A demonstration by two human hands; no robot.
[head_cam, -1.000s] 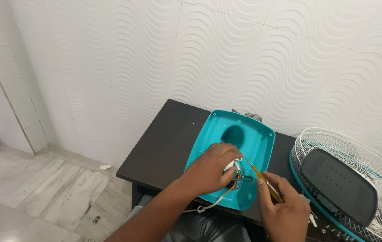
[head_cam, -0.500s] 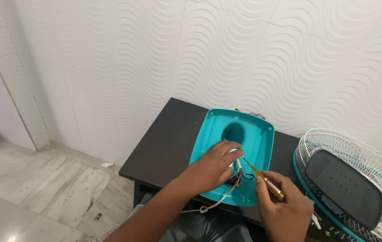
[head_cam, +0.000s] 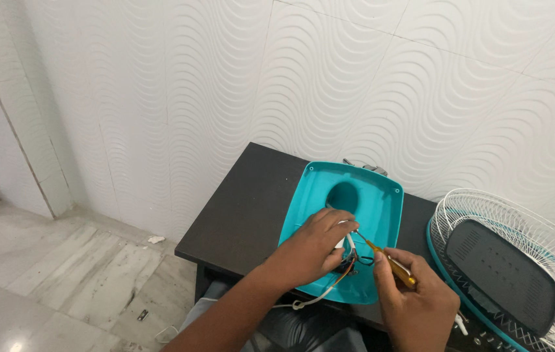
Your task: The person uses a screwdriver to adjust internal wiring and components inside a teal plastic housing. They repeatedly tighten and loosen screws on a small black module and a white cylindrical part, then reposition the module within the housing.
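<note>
Our left hand [head_cam: 313, 246] covers the spot where the wires [head_cam: 349, 257] join the turquoise fan base [head_cam: 369, 195], so we cannot tell what its fingertips pinch. The screwdriver [head_cam: 391, 264] tip vanishes among those wires — too small to make out. At four o'clock the fan grille [head_cam: 518, 221] runs off the right and bottom edges, and our right hand [head_cam: 417, 303] is cut at the wrist. A small grey part [head_cam: 365, 167] behind the base, at twelve o'clock, is mostly hidden — we cannot identify it.
</note>
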